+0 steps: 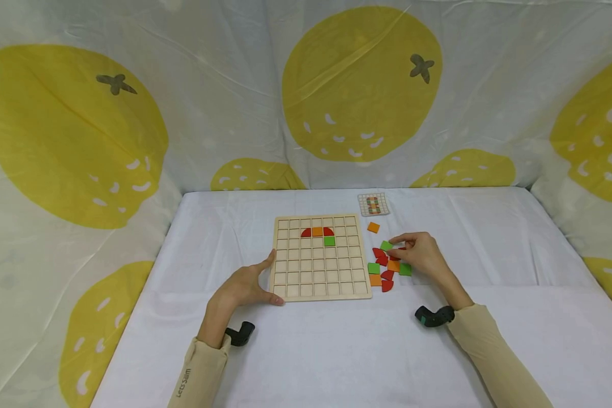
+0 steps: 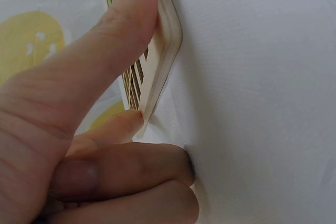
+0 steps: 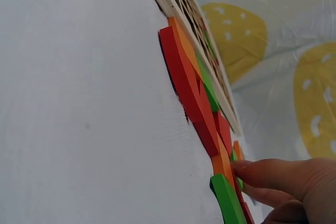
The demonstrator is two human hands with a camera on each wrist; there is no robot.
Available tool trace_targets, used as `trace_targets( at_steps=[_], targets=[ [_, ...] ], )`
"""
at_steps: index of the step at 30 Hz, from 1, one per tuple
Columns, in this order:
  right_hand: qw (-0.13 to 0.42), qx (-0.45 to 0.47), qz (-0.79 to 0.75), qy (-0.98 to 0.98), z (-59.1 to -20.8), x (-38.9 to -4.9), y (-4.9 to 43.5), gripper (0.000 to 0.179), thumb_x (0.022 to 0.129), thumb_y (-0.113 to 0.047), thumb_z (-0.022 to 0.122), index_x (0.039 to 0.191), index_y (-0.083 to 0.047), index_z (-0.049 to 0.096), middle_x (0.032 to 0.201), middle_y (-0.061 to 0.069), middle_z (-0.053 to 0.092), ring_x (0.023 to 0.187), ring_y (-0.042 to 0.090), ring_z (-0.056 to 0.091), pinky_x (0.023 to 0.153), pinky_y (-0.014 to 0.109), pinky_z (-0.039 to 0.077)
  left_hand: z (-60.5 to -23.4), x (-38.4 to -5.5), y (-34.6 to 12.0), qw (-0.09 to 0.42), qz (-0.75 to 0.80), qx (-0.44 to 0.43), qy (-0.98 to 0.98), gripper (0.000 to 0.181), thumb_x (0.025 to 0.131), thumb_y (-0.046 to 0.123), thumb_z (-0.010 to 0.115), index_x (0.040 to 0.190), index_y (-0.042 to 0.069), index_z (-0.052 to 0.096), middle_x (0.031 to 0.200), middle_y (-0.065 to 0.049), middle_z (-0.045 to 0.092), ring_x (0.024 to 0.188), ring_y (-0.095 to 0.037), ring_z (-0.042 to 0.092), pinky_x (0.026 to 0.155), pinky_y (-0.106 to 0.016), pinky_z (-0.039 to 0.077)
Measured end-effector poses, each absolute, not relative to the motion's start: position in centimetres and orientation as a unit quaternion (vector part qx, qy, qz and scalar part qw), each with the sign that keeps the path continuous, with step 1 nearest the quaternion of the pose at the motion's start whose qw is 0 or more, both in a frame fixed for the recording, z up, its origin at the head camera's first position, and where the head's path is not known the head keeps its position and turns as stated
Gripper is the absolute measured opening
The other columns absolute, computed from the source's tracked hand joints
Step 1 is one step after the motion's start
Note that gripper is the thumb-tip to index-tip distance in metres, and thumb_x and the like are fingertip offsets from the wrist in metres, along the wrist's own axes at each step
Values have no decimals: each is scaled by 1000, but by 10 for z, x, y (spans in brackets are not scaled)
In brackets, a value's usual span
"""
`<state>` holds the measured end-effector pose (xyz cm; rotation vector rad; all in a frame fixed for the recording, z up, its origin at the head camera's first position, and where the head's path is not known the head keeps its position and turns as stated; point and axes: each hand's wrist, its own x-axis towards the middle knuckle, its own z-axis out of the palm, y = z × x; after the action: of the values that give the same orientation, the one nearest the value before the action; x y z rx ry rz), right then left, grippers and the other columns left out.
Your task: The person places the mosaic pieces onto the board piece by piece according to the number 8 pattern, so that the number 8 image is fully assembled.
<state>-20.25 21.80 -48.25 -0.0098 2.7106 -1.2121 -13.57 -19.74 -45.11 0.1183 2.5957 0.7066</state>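
A wooden grid board [image 1: 311, 277] lies on the white cloth. In its upper rows sit two red quarter-round pieces [image 1: 306, 233], an orange square [image 1: 317, 232] between them and a green square [image 1: 329, 241]. My left hand [image 1: 242, 288] touches the board's lower left corner, thumb and index finger spread along it. To the right of the board, my right hand [image 1: 422, 254] reaches over loose tiles. Its thumb and index fingertips are beside a green tile [image 1: 386, 245]; whether they pinch it, I cannot tell. In the right wrist view the thumb [image 3: 262, 174] is close to an orange tile [image 3: 221, 163].
A small pattern card [image 1: 373, 204] lies behind the board's right corner, an orange tile [image 1: 373, 227] in front of it. Several red, green and orange tiles [image 1: 375, 280] lie loose along the board's right edge. A lemon-printed curtain [image 1: 234, 113] stands behind the table.
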Motion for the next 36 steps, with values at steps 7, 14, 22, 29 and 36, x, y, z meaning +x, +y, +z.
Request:
trace_targets(
  at_steps=[7, 14, 22, 29, 36],
  targets=[
    [72, -11, -408, 910, -486, -204, 217, 34, 91, -20, 80, 120, -3, 76, 59, -1, 38, 55, 17, 40, 51, 24, 27, -451, -135, -198, 226, 254, 36, 940, 124, 69, 46, 95, 166, 28, 19, 159, -28, 43, 146, -47, 44, 112, -62, 42],
    [70, 1, -407, 911, -485, -203, 217, 33, 92, -20, 79, 119, -1, 75, 60, 0, 39, 55, 18, 41, 51, 24, 28, -450, -135, -197, 229, 257, 32, 938, 124, 69, 46, 95, 166, 28, 19, 159, -28, 43, 146, -47, 44, 112, -62, 42],
    [85, -13, -422, 903, -486, -203, 217, 32, 96, -15, 73, 126, -5, 73, 59, 0, 38, 54, 19, 41, 49, 23, 29, -450, -136, -197, 228, 255, 35, 939, 125, 69, 47, 95, 166, 29, 20, 160, -26, 42, 147, -47, 42, 113, -62, 41],
    [87, -21, -417, 904, -487, -204, 216, 33, 95, -16, 75, 126, -6, 74, 57, 0, 38, 52, 19, 40, 49, 23, 29, -451, -136, -198, 230, 257, 33, 938, 125, 68, 47, 95, 166, 29, 19, 160, -27, 41, 147, -47, 42, 113, -63, 41],
    [88, -21, -410, 907, -485, -203, 218, 33, 95, -17, 76, 125, -6, 74, 58, 0, 38, 54, 19, 40, 50, 25, 29, -452, -136, -197, 230, 257, 33, 938, 125, 68, 47, 95, 166, 29, 19, 159, -28, 42, 146, -47, 43, 112, -63, 42]
  ],
)
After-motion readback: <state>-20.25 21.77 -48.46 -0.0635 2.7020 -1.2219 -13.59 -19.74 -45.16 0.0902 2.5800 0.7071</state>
